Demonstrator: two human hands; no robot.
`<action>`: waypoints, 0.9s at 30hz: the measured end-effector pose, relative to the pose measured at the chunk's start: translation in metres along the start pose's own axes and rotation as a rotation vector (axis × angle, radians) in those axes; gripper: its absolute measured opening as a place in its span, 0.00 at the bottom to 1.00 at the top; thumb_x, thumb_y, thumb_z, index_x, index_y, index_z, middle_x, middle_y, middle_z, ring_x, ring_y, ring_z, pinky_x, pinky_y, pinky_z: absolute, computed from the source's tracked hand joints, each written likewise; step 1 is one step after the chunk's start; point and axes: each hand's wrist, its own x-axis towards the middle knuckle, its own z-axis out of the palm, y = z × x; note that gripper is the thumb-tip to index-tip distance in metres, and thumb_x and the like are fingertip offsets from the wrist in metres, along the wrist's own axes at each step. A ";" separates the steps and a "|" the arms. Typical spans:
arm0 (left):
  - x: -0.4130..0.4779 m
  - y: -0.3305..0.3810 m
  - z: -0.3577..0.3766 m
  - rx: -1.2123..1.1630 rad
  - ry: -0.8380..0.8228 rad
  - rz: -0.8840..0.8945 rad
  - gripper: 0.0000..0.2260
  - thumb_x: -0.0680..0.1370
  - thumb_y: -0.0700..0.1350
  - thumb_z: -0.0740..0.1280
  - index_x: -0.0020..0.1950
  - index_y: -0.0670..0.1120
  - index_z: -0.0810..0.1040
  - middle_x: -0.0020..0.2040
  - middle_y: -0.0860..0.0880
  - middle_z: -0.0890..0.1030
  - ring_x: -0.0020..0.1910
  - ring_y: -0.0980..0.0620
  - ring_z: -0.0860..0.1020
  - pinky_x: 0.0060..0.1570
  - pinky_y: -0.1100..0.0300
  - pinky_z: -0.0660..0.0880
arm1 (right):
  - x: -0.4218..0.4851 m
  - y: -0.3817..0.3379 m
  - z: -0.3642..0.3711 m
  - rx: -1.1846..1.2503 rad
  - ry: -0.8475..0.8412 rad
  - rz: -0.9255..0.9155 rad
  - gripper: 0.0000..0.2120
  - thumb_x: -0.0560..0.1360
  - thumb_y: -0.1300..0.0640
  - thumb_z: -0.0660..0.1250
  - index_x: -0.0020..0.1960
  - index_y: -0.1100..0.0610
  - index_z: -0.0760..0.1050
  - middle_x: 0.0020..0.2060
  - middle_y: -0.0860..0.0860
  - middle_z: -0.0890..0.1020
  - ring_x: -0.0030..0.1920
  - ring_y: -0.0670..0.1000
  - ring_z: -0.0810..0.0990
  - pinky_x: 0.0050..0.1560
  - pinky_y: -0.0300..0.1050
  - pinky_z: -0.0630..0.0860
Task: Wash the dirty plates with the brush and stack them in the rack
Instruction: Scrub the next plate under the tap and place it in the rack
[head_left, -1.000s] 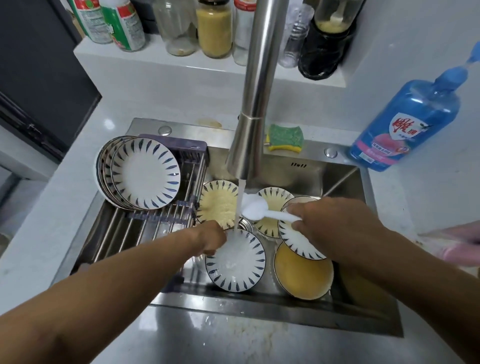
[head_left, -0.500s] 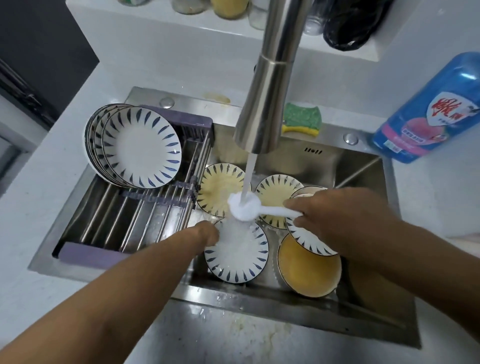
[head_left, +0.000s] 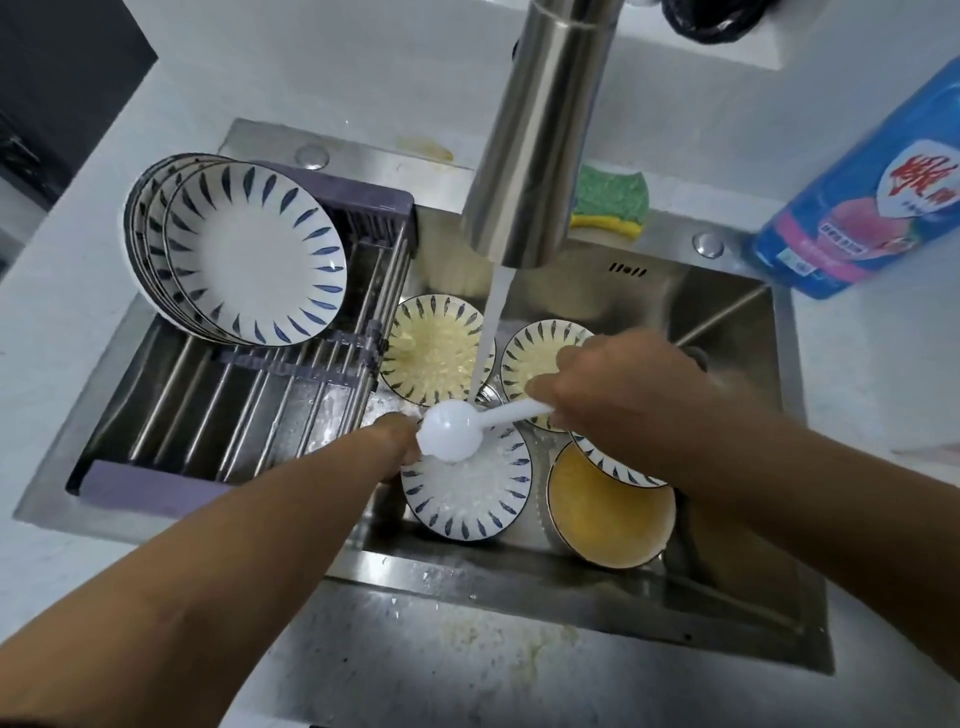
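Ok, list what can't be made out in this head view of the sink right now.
- Brush bristles: face down, hidden by its own white head.
- Left hand fingers on the plate being washed: covered by the brush head.
- Plate under the right hand: mostly covered by that hand.
- Racked plates: exact count unclear, the front one overlaps the rest.
- Detergent bottle and faucet: tops cut off by the frame edge.

A steel sink (head_left: 727, 322) sits sunk in a pale counter (head_left: 67, 332). Dirty plates (head_left: 434, 353) lie on its floor; a drying rack (head_left: 249, 395) spans its left half. A sponge (head_left: 613, 200) rests on the back ledge, a blue bottle (head_left: 857, 208) on the counter.
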 end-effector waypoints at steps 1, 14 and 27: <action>0.003 -0.003 -0.002 -0.034 0.019 -0.014 0.14 0.84 0.38 0.55 0.38 0.39 0.68 0.35 0.42 0.70 0.33 0.47 0.68 0.37 0.58 0.70 | 0.002 -0.003 -0.001 -0.016 0.003 0.001 0.08 0.83 0.52 0.60 0.59 0.49 0.77 0.40 0.49 0.72 0.38 0.53 0.72 0.29 0.44 0.53; -0.035 0.015 -0.013 0.256 -0.238 0.091 0.22 0.80 0.30 0.61 0.73 0.42 0.65 0.71 0.35 0.70 0.50 0.32 0.84 0.49 0.40 0.82 | -0.026 0.027 -0.003 0.145 -0.044 0.056 0.15 0.82 0.42 0.59 0.66 0.43 0.73 0.45 0.45 0.81 0.38 0.47 0.80 0.34 0.40 0.73; -0.143 0.034 -0.074 -0.031 -0.411 0.218 0.14 0.81 0.31 0.58 0.64 0.43 0.72 0.58 0.38 0.82 0.55 0.37 0.83 0.54 0.32 0.78 | -0.073 0.010 -0.003 0.336 -0.101 0.338 0.15 0.85 0.48 0.54 0.70 0.44 0.70 0.49 0.44 0.83 0.44 0.46 0.82 0.37 0.38 0.74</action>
